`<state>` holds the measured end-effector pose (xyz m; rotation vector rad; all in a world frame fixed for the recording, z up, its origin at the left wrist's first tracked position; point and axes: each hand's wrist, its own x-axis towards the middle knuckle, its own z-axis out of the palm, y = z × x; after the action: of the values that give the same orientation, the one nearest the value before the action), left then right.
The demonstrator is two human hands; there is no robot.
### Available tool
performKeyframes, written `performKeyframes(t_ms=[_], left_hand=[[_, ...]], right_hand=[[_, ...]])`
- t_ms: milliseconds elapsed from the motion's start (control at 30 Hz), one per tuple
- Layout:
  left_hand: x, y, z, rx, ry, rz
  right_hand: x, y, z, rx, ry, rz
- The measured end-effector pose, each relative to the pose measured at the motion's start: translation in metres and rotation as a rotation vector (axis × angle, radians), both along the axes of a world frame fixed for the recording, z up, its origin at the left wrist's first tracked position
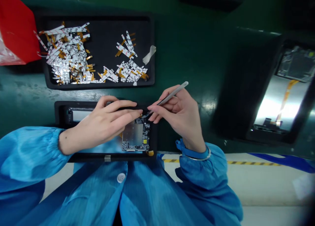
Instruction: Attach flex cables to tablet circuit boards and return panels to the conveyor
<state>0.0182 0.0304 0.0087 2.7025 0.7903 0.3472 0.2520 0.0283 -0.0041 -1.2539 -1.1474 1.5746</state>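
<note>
An open tablet-like device (73,115) lies in a black frame on the green bench in front of me, its circuit board (136,136) exposed at the right end. My left hand (103,122) rests across the device with fingers stretched together, fingertips pressing near the board's top edge. My right hand (176,112) is closed on metal tweezers (169,96), whose tip meets my left fingertips at the board's upper right corner. What lies under the tip is too small to make out.
A black tray (103,48) behind the device holds several white and orange flex strips (66,55). A red bag (16,29) sits at the far left. Another opened device (283,101) lies at the right. A yellow-black striped edge (246,162) marks the bench front.
</note>
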Motion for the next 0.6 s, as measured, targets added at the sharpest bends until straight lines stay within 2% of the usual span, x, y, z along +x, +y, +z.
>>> performKeyframes(t_ms=[267,600], left_hand=[[-0.0033,-0.0026,0.0019,-0.062,-0.016,-0.012],[-0.0028,-0.0021,0.0019,0.036,-0.013,-0.057]], right_hand=[[-0.0013,0.0001,-0.0006,0.017,-0.035,-0.051],[-0.001,0.0013,-0.0007,0.027,-0.054,-0.002]])
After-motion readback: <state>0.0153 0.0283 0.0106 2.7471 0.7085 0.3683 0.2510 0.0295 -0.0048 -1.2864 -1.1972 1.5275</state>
